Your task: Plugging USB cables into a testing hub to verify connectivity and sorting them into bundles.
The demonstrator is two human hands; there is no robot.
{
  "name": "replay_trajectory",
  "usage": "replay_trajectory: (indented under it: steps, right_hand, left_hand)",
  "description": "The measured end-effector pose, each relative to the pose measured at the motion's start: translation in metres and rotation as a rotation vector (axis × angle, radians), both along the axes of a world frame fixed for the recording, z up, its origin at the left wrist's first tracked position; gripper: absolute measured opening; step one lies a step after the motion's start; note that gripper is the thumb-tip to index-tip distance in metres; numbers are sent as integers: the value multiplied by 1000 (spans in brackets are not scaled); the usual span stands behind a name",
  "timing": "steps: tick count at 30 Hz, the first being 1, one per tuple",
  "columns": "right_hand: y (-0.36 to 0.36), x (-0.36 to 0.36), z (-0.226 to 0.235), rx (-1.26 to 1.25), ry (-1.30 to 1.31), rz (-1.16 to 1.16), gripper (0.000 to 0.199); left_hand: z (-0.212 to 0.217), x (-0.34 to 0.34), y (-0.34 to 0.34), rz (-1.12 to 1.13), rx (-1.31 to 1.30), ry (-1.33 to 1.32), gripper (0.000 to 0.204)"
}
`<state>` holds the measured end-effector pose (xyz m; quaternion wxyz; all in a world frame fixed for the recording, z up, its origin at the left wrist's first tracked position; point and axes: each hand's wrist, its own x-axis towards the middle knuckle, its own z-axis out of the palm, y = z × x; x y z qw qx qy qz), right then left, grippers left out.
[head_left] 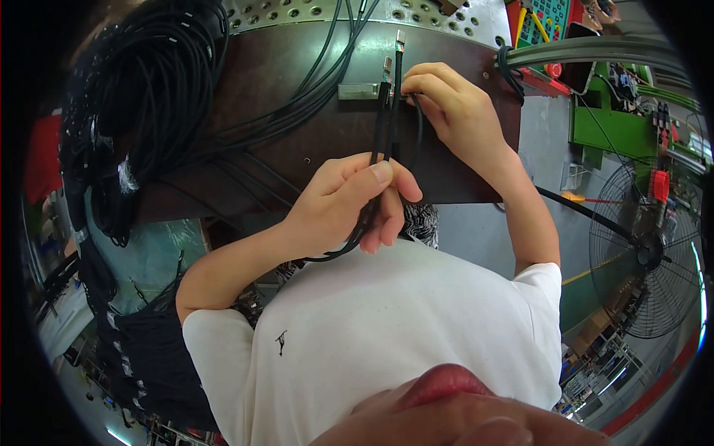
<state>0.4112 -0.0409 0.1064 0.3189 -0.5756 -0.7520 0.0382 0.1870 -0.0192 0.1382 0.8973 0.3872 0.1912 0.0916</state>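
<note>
My left hand [349, 197] is closed around several black cables [381, 134] near the table's front edge, the thumb pressed on top of them. Two of these cables point away from me and end in silvery metal connectors [400, 43], with a little bare coloured wire behind the nearer one. Just right of these ends, my right hand [457, 108] pinches a thin black cable [419, 123] that curves back toward my left hand. Its tip is hidden by my fingers. A small silvery metal block [358, 91] lies on the table just left of the cable ends.
The dark brown table [268, 52] carries a large coil of black cables [149, 82] at left, with loose strands running across. A perforated metal plate [297, 11] borders the far edge. A grey conduit [587, 50] reaches in at right, above a wire-caged fan [647, 253].
</note>
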Motion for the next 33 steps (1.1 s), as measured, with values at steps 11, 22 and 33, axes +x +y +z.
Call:
replay_trajectory:
  steps: [11,22,33]
  right_hand:
    - [-23,22,-10,94,66,-105,17]
    - [-19,25,-13,-74,218,-103,16]
    - [-22,40,20,-119,287,-64,17]
  left_hand:
    - [9,7,11,123,617,49,47]
    - [3,17,7,-143,265,87,49]
    - [12,30,10,-204,365,151,46]
